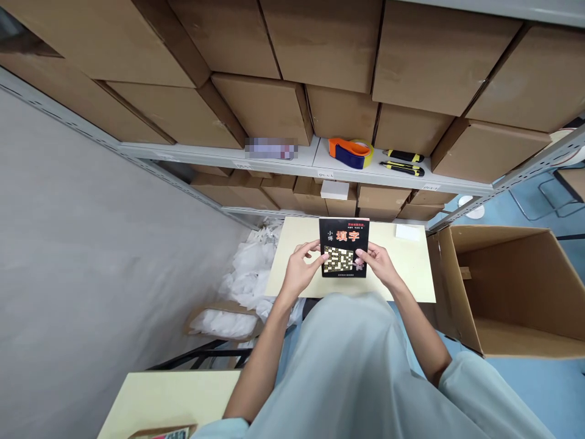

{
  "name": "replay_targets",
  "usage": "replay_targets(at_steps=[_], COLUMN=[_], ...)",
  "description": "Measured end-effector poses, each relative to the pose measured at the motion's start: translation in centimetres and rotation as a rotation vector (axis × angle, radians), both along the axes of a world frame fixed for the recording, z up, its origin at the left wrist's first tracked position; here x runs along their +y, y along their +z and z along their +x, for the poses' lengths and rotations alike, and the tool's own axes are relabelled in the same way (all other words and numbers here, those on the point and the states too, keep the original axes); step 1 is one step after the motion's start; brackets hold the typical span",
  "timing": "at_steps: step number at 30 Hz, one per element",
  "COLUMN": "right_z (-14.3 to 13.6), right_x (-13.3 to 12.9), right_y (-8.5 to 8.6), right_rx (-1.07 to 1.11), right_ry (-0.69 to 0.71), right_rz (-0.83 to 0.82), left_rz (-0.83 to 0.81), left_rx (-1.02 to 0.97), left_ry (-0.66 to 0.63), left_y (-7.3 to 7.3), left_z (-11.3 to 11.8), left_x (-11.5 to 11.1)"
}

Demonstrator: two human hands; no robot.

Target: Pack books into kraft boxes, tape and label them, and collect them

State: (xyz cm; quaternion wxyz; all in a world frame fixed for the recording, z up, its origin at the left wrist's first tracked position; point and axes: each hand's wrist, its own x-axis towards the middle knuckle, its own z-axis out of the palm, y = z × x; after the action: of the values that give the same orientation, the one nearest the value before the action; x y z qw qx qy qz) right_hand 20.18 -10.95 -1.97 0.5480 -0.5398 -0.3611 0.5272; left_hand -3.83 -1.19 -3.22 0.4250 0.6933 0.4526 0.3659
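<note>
Between my two hands is a black book (338,235) with red and white Chinese characters and a crossword grid on its cover. It is held upright, cover towards me, above the cream table (388,280). My left hand (302,263) grips the left edge, thumb on the cover and fingers behind. On the opposite edge my right hand (378,262) pinches it the same way. The fingers behind the book are partly hidden. A small white card or box (407,232) lies on the table at the back right.
Shelves packed with cardboard boxes (338,113) rise ahead. The shelf edge carries a tape dispenser (350,152) and two utility knives (403,168). A large open carton (516,286) stands right. White plastic packing (247,274) heaps at left. Another table (169,396) is at lower left.
</note>
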Motion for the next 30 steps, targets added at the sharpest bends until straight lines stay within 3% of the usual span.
replay_targets(at_steps=[6,10,14,19,23,27,30], right_z=[1.8,2.1,1.9,1.6,1.7,1.3,0.4], right_x=[-0.2,-0.5,-0.9,-0.8,-0.5,0.0,0.1], right_y=[2.0,3.0,2.5,1.2,0.8,0.0,-1.2], right_rx=[-0.252,-0.269,-0.270,-0.214,-0.216,-0.144,0.004], right_ry=[0.045,0.049,0.030,-0.125,-0.152,-0.133,-0.030], right_rz=[0.208,0.252,0.237,0.124,0.041,-0.081,-0.191], left_rz=[0.334,0.440,0.385,0.210,0.190,0.208,0.168], left_rx=[-0.019,-0.031,-0.020,-0.039,-0.031,-0.021,-0.013], left_ry=[-0.015,-0.028,-0.057,0.004,-0.112,-0.156,-0.074], left_y=[2.3,3.0,3.2,2.9,2.9,2.7,2.0], left_z=[0.5,0.5,0.4,0.4,0.3,0.7,1.4], left_x=[-0.6,-0.4,-0.2,0.0,0.3,0.7,1.1])
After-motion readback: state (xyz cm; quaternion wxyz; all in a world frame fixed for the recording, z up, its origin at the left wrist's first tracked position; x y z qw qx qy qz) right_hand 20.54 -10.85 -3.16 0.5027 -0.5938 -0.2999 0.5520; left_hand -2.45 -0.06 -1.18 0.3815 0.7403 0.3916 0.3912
